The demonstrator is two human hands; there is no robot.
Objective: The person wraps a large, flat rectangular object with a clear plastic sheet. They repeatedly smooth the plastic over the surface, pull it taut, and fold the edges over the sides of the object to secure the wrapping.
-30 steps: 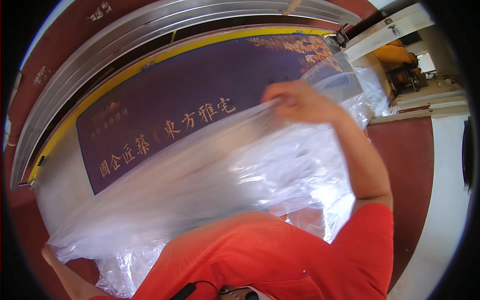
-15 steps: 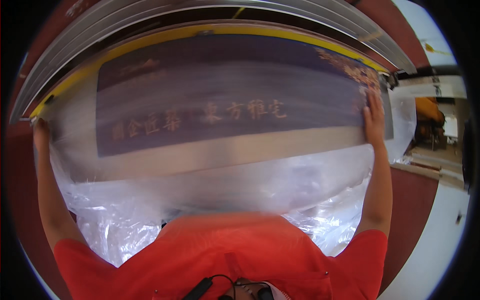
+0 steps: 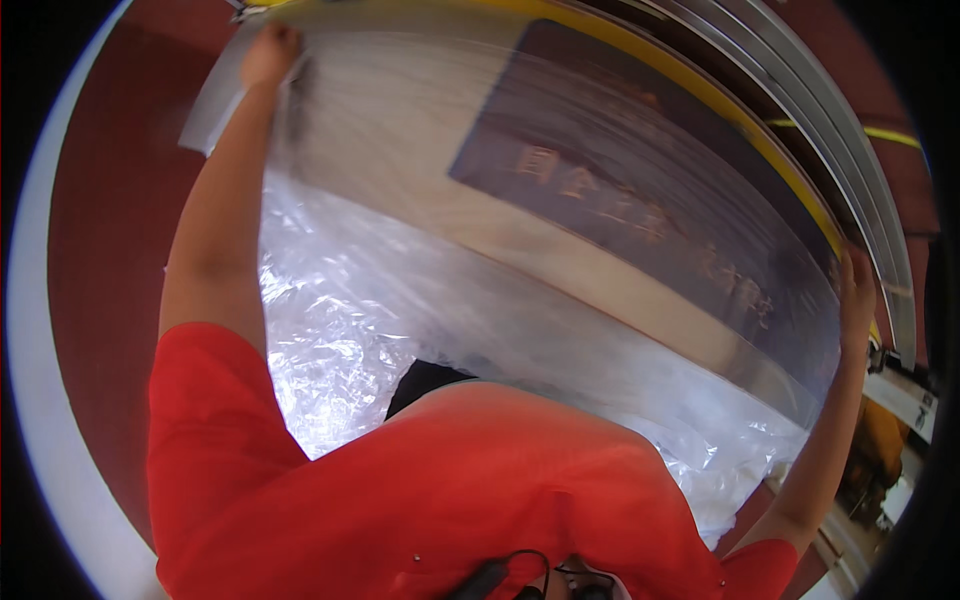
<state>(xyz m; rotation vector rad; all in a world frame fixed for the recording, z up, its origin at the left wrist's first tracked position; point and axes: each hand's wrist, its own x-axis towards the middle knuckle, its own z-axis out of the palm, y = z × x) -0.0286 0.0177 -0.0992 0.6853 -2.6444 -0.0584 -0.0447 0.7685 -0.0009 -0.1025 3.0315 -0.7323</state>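
Clear plastic film is stretched over a long flat panel, dark blue with gold characters and a beige border. Toward the front the film hangs down in shiny crumples. At the far left, my left hand is curled closed on the film near the panel's end. Over on the right, my right hand lies along the film at the panel's edge, fingers stretched out and pointing away from me. Both my arms reach wide apart.
A yellow strip runs along the panel's far side. Beyond it lie curved-looking grey metal rails. The floor is dark red, with a pale band at the far left. Equipment with an orange-brown part stands at the right.
The view has swung left, so the panel now lies slanted and further right. My left hand still holds the film's left end; my right hand stays at the right end.
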